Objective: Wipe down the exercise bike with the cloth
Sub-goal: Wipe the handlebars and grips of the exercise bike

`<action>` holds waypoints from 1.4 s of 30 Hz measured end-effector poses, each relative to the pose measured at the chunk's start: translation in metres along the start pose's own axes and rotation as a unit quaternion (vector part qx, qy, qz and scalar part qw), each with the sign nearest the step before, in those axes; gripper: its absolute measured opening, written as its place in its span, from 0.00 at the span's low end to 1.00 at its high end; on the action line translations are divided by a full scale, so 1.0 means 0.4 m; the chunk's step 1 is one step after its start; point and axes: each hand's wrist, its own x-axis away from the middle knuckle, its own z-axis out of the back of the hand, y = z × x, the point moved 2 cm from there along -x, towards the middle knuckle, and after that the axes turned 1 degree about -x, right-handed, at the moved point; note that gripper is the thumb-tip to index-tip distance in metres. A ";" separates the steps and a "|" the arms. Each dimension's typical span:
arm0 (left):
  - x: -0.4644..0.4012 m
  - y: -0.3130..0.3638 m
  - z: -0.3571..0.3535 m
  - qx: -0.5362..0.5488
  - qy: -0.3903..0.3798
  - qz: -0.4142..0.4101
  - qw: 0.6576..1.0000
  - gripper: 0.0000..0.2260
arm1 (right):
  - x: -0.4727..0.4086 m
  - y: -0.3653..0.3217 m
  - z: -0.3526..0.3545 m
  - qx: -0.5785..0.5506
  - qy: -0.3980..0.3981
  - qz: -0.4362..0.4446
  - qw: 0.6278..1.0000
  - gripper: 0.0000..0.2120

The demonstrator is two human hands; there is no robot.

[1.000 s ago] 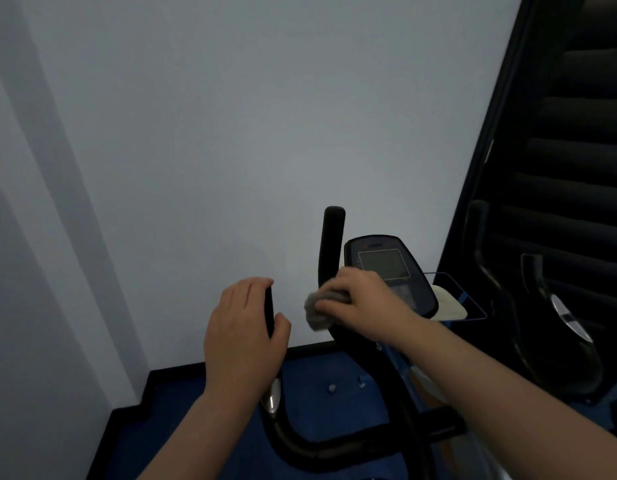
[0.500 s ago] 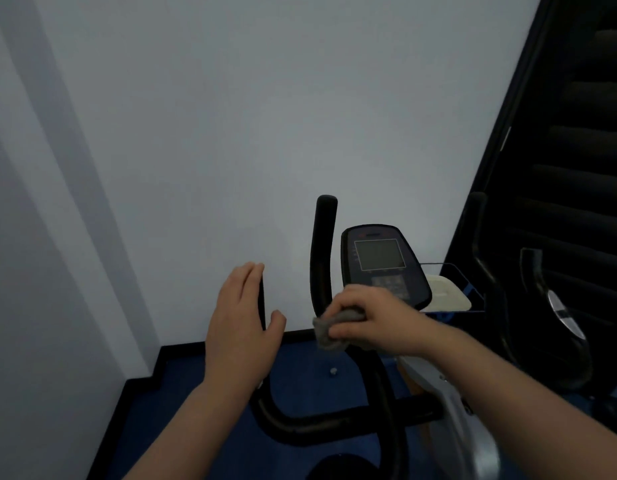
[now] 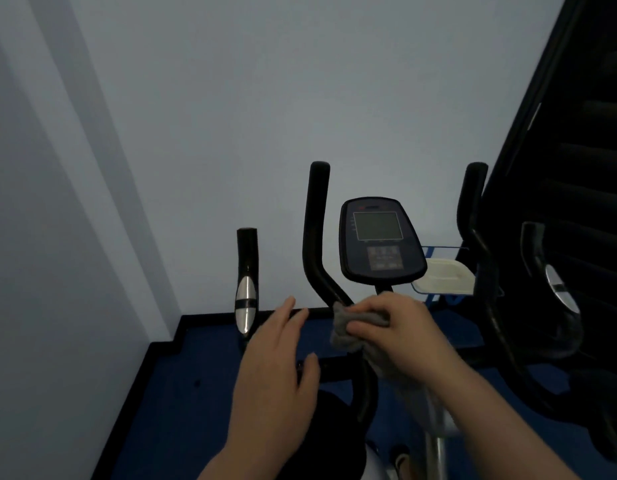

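The black exercise bike stands against the wall, its console (image 3: 379, 242) with a grey screen at centre. A grey cloth (image 3: 355, 327) is bunched in my right hand (image 3: 400, 327), which grips it against the bend of the inner left handlebar (image 3: 315, 237) just below the console. My left hand (image 3: 277, 368) hovers with straight fingers near the lower bar, right of the outer left grip (image 3: 246, 282) with its chrome sensor, holding nothing. The right handlebars (image 3: 476, 244) rise at the right.
A pale wall fills the back and left. Blue floor with a black skirting (image 3: 161, 358) lies below. A dark slatted panel (image 3: 584, 168) stands at the right. A white tray-like object (image 3: 442, 280) sits behind the console.
My left hand has let go of the outer left grip and moved down and right, fingers straight. My right hand slid the cloth down the inner bar. The view tilted down.
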 end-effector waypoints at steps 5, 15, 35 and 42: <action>0.010 0.014 -0.002 -0.113 -0.016 -0.006 0.993 0.19 | -0.005 -0.018 -0.059 -0.017 0.144 0.015 0.989 0.07; 0.026 -0.014 -0.019 -0.192 -0.076 0.020 0.978 0.20 | 0.153 0.034 -0.061 -0.058 0.116 0.031 0.991 0.02; 0.035 -0.018 -0.012 -0.135 -0.021 -0.013 0.991 0.13 | 0.261 0.078 -0.138 -0.177 0.179 -0.032 0.967 0.12; 0.035 -0.012 -0.008 -0.103 0.003 -0.025 0.994 0.11 | 0.120 0.006 -0.074 -0.079 0.159 0.030 0.984 0.05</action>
